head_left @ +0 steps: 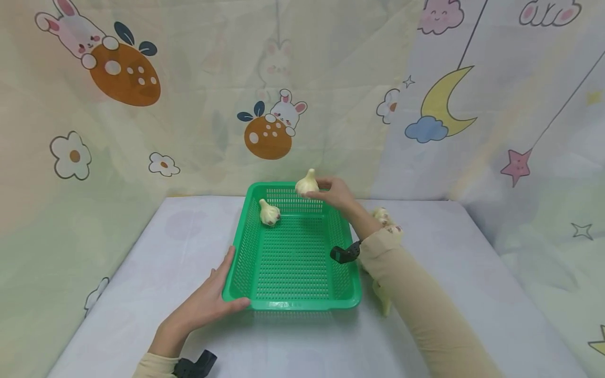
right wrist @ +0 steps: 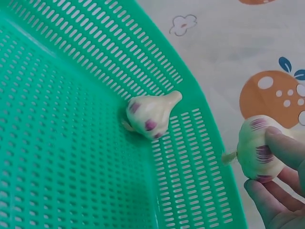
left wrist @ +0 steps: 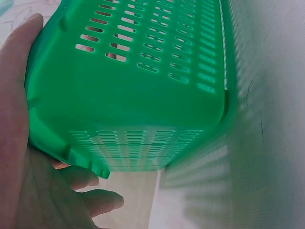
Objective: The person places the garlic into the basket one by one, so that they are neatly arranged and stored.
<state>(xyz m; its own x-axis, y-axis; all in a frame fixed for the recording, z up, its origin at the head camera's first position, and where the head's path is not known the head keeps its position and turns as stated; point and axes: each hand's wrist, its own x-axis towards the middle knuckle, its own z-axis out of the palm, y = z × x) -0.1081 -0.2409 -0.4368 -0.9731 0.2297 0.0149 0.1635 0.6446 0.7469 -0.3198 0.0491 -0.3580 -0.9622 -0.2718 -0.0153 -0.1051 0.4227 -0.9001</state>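
A green plastic basket (head_left: 293,304) with slotted walls stands on the table. Over its back rim, my right hand (head_left: 337,194) pinches a garlic bulb (head_left: 307,185) between thumb and fingers, neck pointing up. In the right wrist view, purple streaks mark this bulb's skin. Another garlic bulb (right wrist: 150,115) leans in a basket corner, at the back left in the head view. At the front left corner, my left hand (head_left: 205,302) rests against the basket, fingers spread, thumb on the front rim. Two of its fingers (left wrist: 102,201) stick out below the rim in the left wrist view.
More garlic bulbs (head_left: 382,215) lie right of the basket, partly hidden behind my right forearm. A white cloth (head_left: 189,231) covers the table. Behind it hangs a printed curtain (head_left: 198,105) with rabbits and flowers.
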